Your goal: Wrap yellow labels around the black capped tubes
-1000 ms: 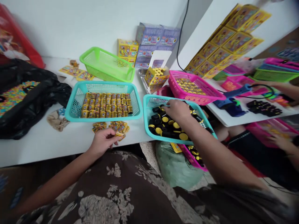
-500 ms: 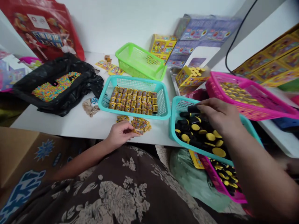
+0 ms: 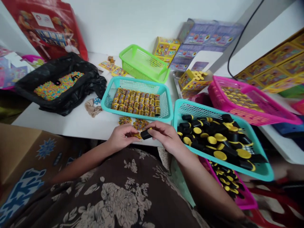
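Presently, through my remote view, I have both hands close together, just above the front edge of the white surface (image 3: 59,125). My right hand (image 3: 169,136) is clamped with its fingers on a short black plastic cylinder (image 3: 145,134), which has some yellow at its upper edge. My left hand (image 3: 120,136) pinches a small yellow printed piece (image 3: 136,135), thin like a label. The important relation is this: the cylinder lies between the two hands, its long axis running roughly sideways, slightly tilted, and its left end meets the yellow piece. Whether they touch, I cannot tell. The right hand is nearer to the cylinder, since it holds it; nothing stands between the two hands.

Just behind them, near the front edge, are loose yellow printed pieces (image 3: 140,124). Further back stands a turquoise perforated plastic basket (image 3: 136,116) with rows of wrapped yellow cylinders (image 3: 136,103). At the right end, a second turquoise basket (image 3: 197,109) carries mixed black cylinders with yellow round caps (image 3: 211,140).
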The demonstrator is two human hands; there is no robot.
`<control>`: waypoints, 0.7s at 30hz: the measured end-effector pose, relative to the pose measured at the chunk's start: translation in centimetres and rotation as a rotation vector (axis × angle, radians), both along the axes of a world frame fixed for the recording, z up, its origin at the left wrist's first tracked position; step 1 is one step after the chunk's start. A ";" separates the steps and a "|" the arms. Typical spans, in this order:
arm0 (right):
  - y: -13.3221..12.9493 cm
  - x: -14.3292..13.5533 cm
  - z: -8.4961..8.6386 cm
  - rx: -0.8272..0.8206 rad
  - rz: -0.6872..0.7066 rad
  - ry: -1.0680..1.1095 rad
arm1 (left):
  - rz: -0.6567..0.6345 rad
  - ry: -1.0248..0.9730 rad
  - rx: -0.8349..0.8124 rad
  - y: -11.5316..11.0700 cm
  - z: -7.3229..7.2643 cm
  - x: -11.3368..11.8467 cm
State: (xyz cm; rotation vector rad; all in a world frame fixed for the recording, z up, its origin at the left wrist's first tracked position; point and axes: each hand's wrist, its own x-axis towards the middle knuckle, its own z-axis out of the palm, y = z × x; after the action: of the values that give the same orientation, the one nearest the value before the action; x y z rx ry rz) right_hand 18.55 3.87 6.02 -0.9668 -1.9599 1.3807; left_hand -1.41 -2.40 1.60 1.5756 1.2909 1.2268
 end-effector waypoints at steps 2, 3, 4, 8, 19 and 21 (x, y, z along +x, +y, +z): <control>0.1 -0.6 -0.1 0.038 -0.036 -0.003 | 0.009 -0.021 -0.001 -0.1 -0.2 -0.3; 0.1 -0.9 -0.2 0.032 -0.037 0.005 | 0.016 -0.035 -0.003 -0.2 -0.2 -0.4; 0.1 -1.2 -0.2 0.010 -0.028 0.021 | 0.026 -0.051 -0.011 -0.3 -0.3 -0.5; 0.5 -1.8 -0.8 -0.153 0.001 0.168 | 0.022 -0.201 -0.163 -0.6 -0.4 -0.8; 1.0 -2.0 -1.3 -0.196 0.034 0.121 | -0.077 -0.453 -0.391 -0.2 -0.8 -0.7; 1.0 -2.1 -1.1 -0.167 0.032 0.092 | -0.084 -0.459 -0.402 -0.1 -0.9 -0.7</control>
State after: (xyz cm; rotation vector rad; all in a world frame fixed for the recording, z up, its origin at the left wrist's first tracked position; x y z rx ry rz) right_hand 16.46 4.91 4.96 -0.9318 -1.8222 1.5991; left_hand -2.13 -2.52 0.67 0.9803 1.0740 1.1085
